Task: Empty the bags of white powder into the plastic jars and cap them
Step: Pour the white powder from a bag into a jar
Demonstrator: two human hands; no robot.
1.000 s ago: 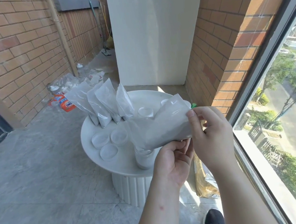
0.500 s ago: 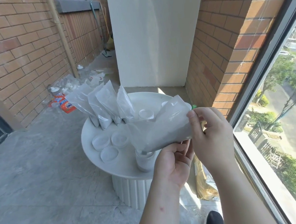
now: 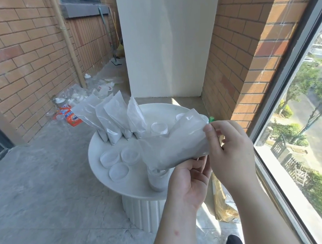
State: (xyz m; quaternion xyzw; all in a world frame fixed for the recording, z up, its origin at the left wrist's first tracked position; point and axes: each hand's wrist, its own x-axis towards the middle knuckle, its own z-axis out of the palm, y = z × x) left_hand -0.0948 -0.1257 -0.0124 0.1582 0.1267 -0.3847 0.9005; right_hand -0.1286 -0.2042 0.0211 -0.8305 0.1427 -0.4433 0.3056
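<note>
Cupping a clear plastic bag of white powder (image 3: 174, 146) from beneath, the left hand (image 3: 187, 184) curls its fingers against it, while the right hand (image 3: 233, 155) pinches the bag's raised end between thumb and fingers. The bag slants down, its lower corner in the mouth of a clear plastic jar (image 3: 157, 182), partly filled, standing near the front edge of the round white worktop (image 3: 137, 186). Beyond lie three round white lids (image 3: 119, 171), then four powder bags (image 3: 116, 121) leaning upright beside another clear jar (image 3: 159, 129).
</note>
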